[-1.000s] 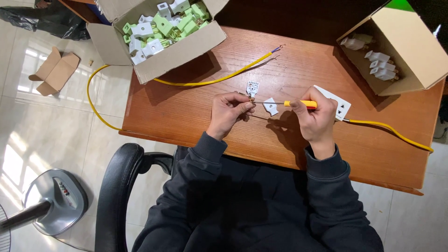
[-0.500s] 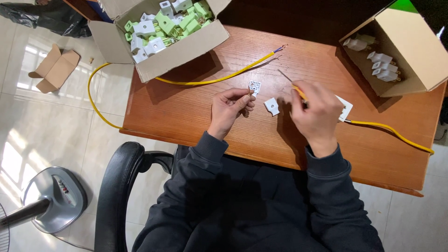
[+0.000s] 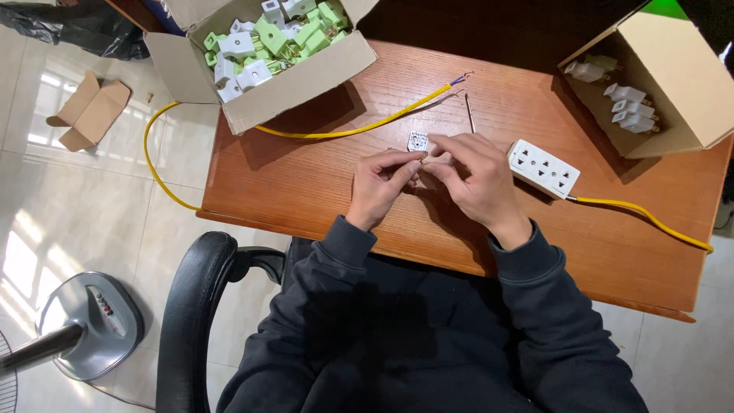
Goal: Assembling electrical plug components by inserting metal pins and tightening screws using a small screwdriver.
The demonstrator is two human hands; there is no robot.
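the fingers (image 3: 409,163) of the left hand (image 3: 380,187) and those of the right hand (image 3: 474,177) meet tip to tip over the worktop (image 3: 306,180), pinched narrow on something small between them; it is too hidden to name for certain, though it looks like a little white plug part. just beyond the fingertips, touching or nearly so, lies a small white plug insert (image 3: 417,141) with dark holes in its face. the right hand also carries a thin screwdriver shaft (image 3: 469,113) that pokes out past the knuckles, away from the body.

a little farther out from the fingers, the stripped end of a yellow cable (image 3: 359,130) points toward the hands, its bare wires fanned near the shaft tip. just to the right of the right hand sits a white multi-socket block (image 3: 544,167), its own yellow lead running off to the right edge. well beyond, up left, an open cardboard box (image 3: 306,73) holds green and white plug pieces; up right, a second box (image 3: 680,84) holds white plugs.

the step in hand looks like fitting or aligning a small piece by fingertip. the next move would call for a steady pinch and for bringing the shaft tip round without dropping the piece.
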